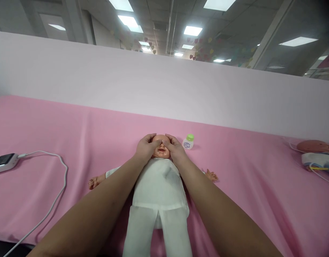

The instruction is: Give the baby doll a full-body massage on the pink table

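Fingertips of the left hand point(146, 145) and the right hand point(175, 147) press lightly on the face of the baby doll point(159, 185), thumbs meeting near the nose, neither hand closed around anything, while the doll lies on its back on the pink sheet point(73, 142) with its white-clad body stretching back from the hands between the forearms. Its head looks like hard moulded plastic, smooth and likely slippery, and the whole seems light, with a softer clothed trunk below the contact that would give a surer hold. Just beyond the right hand stands a small green-capped bottle point(188, 142).
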{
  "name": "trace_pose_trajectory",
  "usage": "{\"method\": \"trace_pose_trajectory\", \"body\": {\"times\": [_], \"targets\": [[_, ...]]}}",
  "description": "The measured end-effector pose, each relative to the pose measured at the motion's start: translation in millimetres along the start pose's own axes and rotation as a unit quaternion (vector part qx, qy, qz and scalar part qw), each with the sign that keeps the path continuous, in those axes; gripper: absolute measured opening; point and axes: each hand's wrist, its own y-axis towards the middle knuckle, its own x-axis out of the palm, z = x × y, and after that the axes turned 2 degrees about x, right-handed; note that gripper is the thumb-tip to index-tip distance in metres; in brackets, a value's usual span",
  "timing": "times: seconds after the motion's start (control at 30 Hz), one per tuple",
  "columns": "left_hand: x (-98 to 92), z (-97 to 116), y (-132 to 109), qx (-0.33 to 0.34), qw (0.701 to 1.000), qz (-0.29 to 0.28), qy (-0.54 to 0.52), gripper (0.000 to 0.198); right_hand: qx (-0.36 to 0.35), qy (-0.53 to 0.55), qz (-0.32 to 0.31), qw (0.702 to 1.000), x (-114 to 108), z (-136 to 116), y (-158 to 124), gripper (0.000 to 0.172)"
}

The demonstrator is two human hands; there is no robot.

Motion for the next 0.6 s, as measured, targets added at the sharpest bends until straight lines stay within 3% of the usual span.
{"method": "trace_pose_trajectory", "body": {"times": [0.3,0.6], "targets": [[1.6,-4.8,4.2,-0.008,0.999,0.008,-0.052,0.043,0.008,0.077,0.015,0.997,2.1,6.7,4.8,0.051],[0.6,-2.0,1.6,-0.034,0.994,0.012,-0.105,0.04,0.025,0.115,-0.022,0.993,-7.6,10.5,6.2,0.056]]}}
